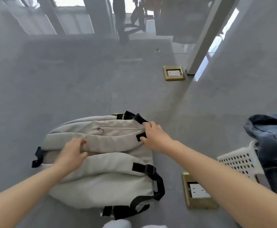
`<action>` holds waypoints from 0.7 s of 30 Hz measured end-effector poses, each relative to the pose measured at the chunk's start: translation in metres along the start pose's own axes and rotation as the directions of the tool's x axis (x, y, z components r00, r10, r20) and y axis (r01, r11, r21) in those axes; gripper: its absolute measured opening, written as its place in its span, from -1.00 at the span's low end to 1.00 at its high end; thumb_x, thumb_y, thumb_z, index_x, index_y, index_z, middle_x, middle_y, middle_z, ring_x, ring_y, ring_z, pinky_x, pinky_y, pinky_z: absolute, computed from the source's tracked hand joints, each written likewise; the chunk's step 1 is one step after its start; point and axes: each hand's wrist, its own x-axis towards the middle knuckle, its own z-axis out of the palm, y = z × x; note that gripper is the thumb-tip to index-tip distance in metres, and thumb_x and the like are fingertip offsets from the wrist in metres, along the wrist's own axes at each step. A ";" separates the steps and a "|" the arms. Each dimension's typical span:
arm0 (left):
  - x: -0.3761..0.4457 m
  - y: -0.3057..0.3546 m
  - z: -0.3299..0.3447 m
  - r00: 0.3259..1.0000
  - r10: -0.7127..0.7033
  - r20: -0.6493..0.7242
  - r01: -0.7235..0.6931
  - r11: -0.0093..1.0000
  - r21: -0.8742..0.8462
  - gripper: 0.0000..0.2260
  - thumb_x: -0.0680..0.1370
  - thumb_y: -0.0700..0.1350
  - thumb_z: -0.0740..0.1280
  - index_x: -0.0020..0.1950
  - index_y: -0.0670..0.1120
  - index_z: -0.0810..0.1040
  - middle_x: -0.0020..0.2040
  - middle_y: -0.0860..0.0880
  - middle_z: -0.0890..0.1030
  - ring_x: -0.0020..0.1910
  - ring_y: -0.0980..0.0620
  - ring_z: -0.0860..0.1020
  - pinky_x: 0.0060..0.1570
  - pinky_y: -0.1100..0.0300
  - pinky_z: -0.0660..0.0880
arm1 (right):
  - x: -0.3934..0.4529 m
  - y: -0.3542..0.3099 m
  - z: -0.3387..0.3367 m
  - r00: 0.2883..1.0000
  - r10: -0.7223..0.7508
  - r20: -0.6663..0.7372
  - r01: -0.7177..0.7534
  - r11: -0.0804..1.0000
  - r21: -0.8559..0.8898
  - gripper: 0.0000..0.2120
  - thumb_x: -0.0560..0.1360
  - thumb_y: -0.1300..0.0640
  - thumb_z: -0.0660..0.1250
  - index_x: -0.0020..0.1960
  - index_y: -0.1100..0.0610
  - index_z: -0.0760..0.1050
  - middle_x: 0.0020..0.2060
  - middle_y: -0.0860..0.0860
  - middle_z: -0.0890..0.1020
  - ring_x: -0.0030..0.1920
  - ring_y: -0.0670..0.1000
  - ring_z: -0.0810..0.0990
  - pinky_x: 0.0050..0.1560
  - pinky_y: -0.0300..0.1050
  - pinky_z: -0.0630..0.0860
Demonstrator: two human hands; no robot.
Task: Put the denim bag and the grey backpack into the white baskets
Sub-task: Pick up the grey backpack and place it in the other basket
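We're on the backpack step: grey backpack (101,158) lies flat on the grey floor (68,89), both hands on it. Left hand (72,154) pinches a fabric fold mid-bag; right hand (154,135) is closed on the black top handle (140,120). Denim bag (272,139) already sits in a white basket (239,160) at right. Next we need a two-handed lift; second basket isn't visible. Brass floor sockets (198,190) nearby, glass partitions behind.

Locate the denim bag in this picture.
In the head view, the denim bag is at the far right edge, sitting in a white basket, right of the grey backpack.
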 end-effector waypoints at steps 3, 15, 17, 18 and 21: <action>-0.042 -0.035 0.015 0.994 -0.086 0.061 0.088 0.996 -0.025 -0.63 0.44 -0.15 0.45 0.22 -0.18 0.51 0.18 -0.16 0.55 0.19 -0.19 0.52 0.19 0.00 0.42 | 0.014 -0.035 0.011 0.992 -0.110 -0.068 0.101 0.987 -0.122 -0.37 0.50 -0.14 0.26 0.45 0.11 0.17 0.47 0.14 0.19 0.44 0.28 0.15 0.39 0.17 0.26; -0.111 -0.052 0.063 0.700 -0.639 0.320 0.661 0.409 -0.629 -0.10 0.40 0.10 0.48 0.49 -0.19 0.00 0.43 -0.22 0.30 0.32 -0.27 0.42 0.26 -0.15 0.42 | 0.086 -0.105 0.038 0.981 -0.178 0.075 0.193 0.936 -0.295 0.21 0.27 -0.38 0.38 0.55 0.14 -0.27 0.56 0.18 0.00 0.55 0.27 -0.11 0.50 0.24 -0.07; -0.105 -0.044 0.072 0.654 -0.617 0.438 0.632 0.128 -0.764 -0.19 0.47 0.03 0.44 0.52 -0.11 -0.01 0.37 -0.16 0.41 0.23 -0.25 0.52 -0.01 -0.07 0.56 | 0.092 -0.101 0.035 0.989 -0.113 0.100 0.134 0.960 -0.246 0.22 0.25 -0.45 0.34 0.55 0.16 -0.23 0.54 0.15 0.11 0.53 0.27 -0.02 0.46 0.25 0.01; -0.103 -0.037 0.073 0.646 -0.584 0.492 0.611 0.010 -0.791 -0.25 0.49 -0.01 0.42 0.52 -0.10 0.03 0.32 -0.13 0.46 0.19 -0.23 0.55 -0.11 -0.01 0.57 | 0.094 -0.101 0.034 0.990 -0.097 0.104 0.121 0.961 -0.251 0.20 0.24 -0.47 0.32 0.55 0.18 -0.15 0.50 0.14 0.19 0.50 0.26 0.07 0.42 0.24 0.06; -0.101 -0.025 0.067 0.668 -0.463 0.583 0.567 -0.191 -0.801 -0.51 0.49 0.00 0.42 0.35 -0.12 0.36 0.13 -0.11 0.61 0.05 -0.14 0.61 -0.18 0.00 0.56 | 0.095 -0.099 0.035 0.990 -0.099 0.099 0.125 0.945 -0.304 0.02 0.20 -0.53 0.29 0.38 0.19 0.23 0.35 0.12 0.38 0.38 0.20 0.26 0.34 0.23 0.17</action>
